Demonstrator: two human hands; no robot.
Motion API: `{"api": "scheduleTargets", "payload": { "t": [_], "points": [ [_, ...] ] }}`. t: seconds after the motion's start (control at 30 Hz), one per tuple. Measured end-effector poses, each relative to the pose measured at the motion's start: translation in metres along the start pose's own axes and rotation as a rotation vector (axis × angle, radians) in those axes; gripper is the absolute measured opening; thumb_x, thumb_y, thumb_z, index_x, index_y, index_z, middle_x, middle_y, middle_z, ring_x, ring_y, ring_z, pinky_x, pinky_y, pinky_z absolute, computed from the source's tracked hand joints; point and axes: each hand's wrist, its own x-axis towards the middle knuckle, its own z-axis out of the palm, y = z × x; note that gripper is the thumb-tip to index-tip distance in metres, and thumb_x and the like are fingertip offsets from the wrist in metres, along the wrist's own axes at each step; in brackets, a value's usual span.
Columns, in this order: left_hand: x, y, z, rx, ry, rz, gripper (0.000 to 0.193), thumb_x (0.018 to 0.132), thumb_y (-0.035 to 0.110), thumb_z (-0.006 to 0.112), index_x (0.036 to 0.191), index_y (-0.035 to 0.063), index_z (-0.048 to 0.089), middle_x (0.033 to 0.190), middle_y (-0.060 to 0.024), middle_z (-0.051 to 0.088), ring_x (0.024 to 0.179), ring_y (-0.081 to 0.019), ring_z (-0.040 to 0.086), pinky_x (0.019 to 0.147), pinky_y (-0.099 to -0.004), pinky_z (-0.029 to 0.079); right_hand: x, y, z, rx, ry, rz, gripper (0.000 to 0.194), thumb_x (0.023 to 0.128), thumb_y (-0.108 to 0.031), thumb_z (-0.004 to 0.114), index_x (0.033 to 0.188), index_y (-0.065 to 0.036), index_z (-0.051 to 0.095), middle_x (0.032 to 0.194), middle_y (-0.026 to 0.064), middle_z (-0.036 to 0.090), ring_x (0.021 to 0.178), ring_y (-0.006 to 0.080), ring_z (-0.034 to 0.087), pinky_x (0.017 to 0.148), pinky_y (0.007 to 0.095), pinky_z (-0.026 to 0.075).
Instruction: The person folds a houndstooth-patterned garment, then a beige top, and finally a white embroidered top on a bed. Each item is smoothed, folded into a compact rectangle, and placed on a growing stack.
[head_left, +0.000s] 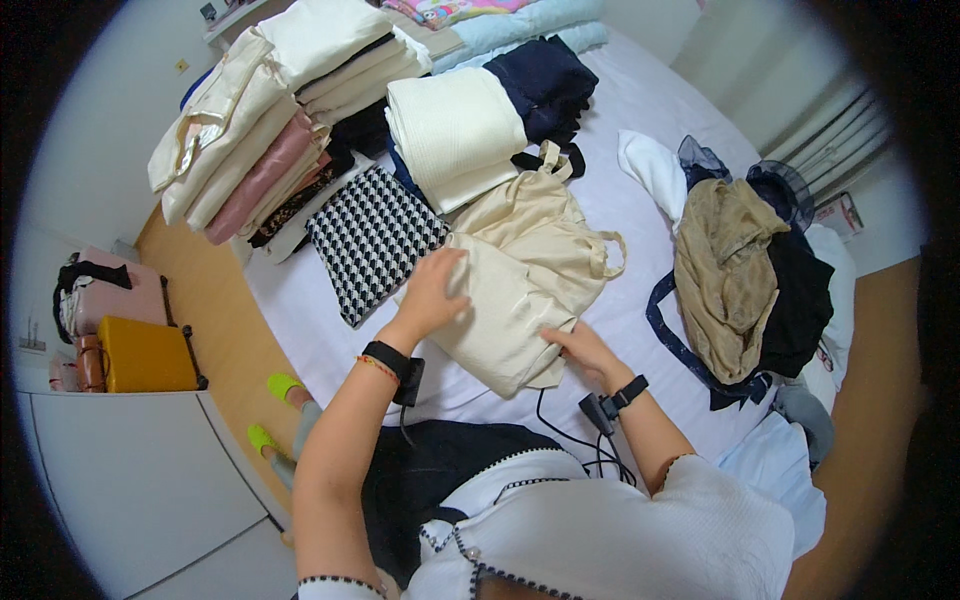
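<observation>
A cream strapped garment (525, 277), partly folded over, lies on the bed before me, with its straps towards the far and right sides. My left hand (435, 296) is at its left edge, fingers spread; whether it touches the cloth is unclear. At the near right edge, my right hand (581, 347) has the cloth between thumb and fingers. A folded black-and-white houndstooth garment (375, 240) sits just left of the cream one. Beyond it are a folded white ribbed garment (457, 131) and a dark navy folded garment (544, 86).
Tall stacks of folded clothes (240, 142) stand at the far left of the bed (630, 90). Loose garments, including a tan sheer one (727, 277), lie to the right. Black cables (577, 435) trail near my wrists. Someone's feet in green shoes (283, 387) show at the left.
</observation>
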Motion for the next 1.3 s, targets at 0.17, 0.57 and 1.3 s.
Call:
{"api": "scheduleTargets", "payload": {
  "t": [0.17,0.57,1.3],
  "points": [
    [-0.011,0.046,0.015,0.247,-0.329,0.155,0.091,0.065,0.042,0.084,0.147,0.0281,0.045,0.159,-0.0167,0.029,0.147,-0.0416,0.024,0.113,-0.0666,0.021,0.022,-0.042,-0.086,-0.428,0.501,-0.417,0.078,0.079,-0.019,0.083,0.142,0.003,0.042,0.113,0.012,0.062,0.101,0.02,0.06,0.093,0.0334,0.05],
    [-0.015,0.054,0.047,0.347,-0.508,-0.009,0.101,0.064,0.061,0.081,0.153,0.041,0.036,0.168,-0.013,0.008,0.151,-0.0493,0.002,0.109,-0.0791,0.01,0.099,-0.075,-0.109,-0.52,0.411,-0.308,0.085,0.07,-0.027,0.09,0.14,0.0,0.05,0.117,0.0163,0.065,0.102,0.0199,0.062,0.079,0.029,0.053],
    [-0.006,0.05,0.042,0.28,-0.605,-0.077,0.098,0.068,0.059,0.079,0.153,0.0408,0.036,0.168,-0.0129,0.002,0.151,-0.0488,-0.002,0.107,-0.0808,0.013,0.146,-0.143,-0.058,-0.464,0.11,-0.134,0.049,0.079,-0.015,0.08,0.12,0.006,0.064,0.105,0.0132,0.072,0.091,0.0217,0.068,0.082,0.0346,0.055]
  ]
}}
